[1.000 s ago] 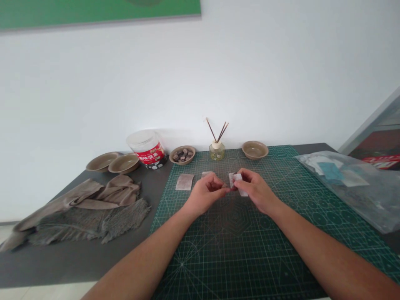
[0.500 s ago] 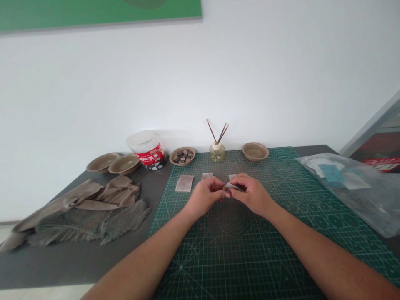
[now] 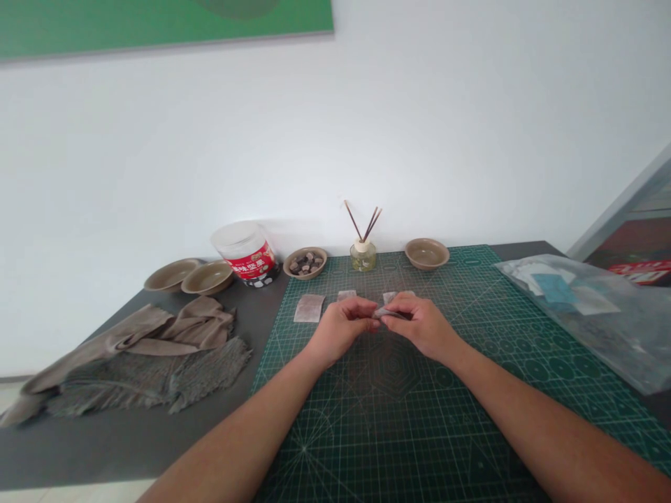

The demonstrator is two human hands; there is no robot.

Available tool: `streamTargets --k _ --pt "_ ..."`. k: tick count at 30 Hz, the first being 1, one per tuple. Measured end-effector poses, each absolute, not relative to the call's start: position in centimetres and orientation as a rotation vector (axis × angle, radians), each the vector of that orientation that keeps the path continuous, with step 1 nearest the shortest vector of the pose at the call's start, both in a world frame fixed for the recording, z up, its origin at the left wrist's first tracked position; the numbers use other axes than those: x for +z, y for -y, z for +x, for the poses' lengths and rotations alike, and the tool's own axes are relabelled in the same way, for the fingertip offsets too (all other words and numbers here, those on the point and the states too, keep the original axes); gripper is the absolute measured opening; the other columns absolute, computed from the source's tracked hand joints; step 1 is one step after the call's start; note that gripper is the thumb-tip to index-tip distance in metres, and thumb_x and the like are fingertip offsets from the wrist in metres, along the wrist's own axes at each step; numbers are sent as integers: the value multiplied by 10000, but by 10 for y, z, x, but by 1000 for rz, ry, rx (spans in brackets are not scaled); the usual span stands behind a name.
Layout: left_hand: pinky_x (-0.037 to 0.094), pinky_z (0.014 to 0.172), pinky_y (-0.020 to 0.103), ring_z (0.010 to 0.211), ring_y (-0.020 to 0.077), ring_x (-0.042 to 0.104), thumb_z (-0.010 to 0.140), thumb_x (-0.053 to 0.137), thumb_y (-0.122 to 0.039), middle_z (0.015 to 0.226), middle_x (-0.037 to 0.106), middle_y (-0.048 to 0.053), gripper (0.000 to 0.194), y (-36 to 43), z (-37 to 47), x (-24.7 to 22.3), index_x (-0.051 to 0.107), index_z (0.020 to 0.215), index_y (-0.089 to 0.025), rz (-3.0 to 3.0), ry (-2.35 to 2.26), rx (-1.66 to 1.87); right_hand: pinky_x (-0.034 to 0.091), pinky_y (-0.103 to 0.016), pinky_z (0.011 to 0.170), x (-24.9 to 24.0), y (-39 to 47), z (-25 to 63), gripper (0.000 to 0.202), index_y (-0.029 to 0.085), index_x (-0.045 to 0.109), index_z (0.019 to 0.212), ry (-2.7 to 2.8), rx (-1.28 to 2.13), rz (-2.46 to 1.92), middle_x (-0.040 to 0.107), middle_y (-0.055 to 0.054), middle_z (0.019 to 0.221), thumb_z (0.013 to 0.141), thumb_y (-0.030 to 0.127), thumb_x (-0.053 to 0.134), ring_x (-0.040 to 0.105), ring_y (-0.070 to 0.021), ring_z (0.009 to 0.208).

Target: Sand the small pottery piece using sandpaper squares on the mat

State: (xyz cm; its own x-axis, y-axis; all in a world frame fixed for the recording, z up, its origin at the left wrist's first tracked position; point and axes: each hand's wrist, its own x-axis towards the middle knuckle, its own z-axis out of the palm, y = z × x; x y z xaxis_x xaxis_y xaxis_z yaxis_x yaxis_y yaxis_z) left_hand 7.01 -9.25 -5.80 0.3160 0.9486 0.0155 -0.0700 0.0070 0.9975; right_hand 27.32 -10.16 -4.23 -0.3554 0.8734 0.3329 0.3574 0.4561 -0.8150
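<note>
Two hands, 1 pale patch (image 3: pixel 386 313) btwn them, held just above the mat (image 3: pixel 367 433), approx. mid-table. L hand (image 3: pixel 347 325): thumb + fingers pinch the patch's L end. R hand (image 3: pixel 422 323): thumb + fingers pinch its R end. Fingers hide most of it, so can't tell how it's folded.

3 more sq. patches lie on the mat: far-L patch (image 3: pixel 309 308) fully in view; mid patch (image 3: pixel 347 295) partly behind L hand; R patch (image 3: pixel 389 298) partly behind R hand.

4 brown bowls: L bowl (image 3: pixel 170 276) + its neighbor bowl (image 3: pixel 207 279) side by side on the table; nut bowl (image 3: pixel 292 272) w/ several brown lumps (image 3: pixel 307 263), too small to count; R bowl (image 3: pixel 427 255) at mat's back edge. 1 clear jar (image 3: pixel 249 258), red label. 1 glass bottle (image 3: pixel 363 256) w/ 3 sticks (image 3: pixel 372 222). 1 heap of cloth (image 3: pixel 152 356), brown + gray fringed; can't tell if 1 pc. or 2. 1 plastic bag (image 3: pixel 592 321), blue + white stuff inside.

Surface: green mat, white grid lines, on dark table (image 3: pixel 94 447). Room: white wall (image 3: pixel 445 126), green panel (image 3: pixel 157 24) up top L, pale floor (image 3: pixel 99 492) low L.
</note>
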Motion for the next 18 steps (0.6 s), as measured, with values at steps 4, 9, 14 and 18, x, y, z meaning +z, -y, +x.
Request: streamTargets --k 4,9,14,18 --pt "544 674 283 661 144 669 711 828 -224 764 735 17 193 93 70 -56 728 864 -163 1320 -921 974 505 -311 748 -46 103 271 145 252 789 965 1903 684 -998 691 -26 896 889 220 669 648 -175 824" --pt "553 704 290 718 165 696 700 838 -226 817 762 40 230 92 69 -57 739 897 -161 1361 -931 962 522 -310 772 -47 104 270 154 258 790 971 1912 700 -983 709 -28 920 878 211 677 669 -181 857" --pt "549 661 289 663 161 682 707 833 -254 767 750 33 209 91 67 -58 745 874 -165 1376 -922 923 513 -308 769 -45 103 271 133 243 787 940 1895 736 -989 712 -28 911 882 216 671 666 -182 855" --pt "538 697 278 702 161 686 679 841 -198 789 758 36 190 91 67 -57 757 846 -162 1391 -920 908 501 -318 822 -43 103 272 115 233 786 922 1921 793 -967 708 -27 918 876 223 681 661 -188 890"
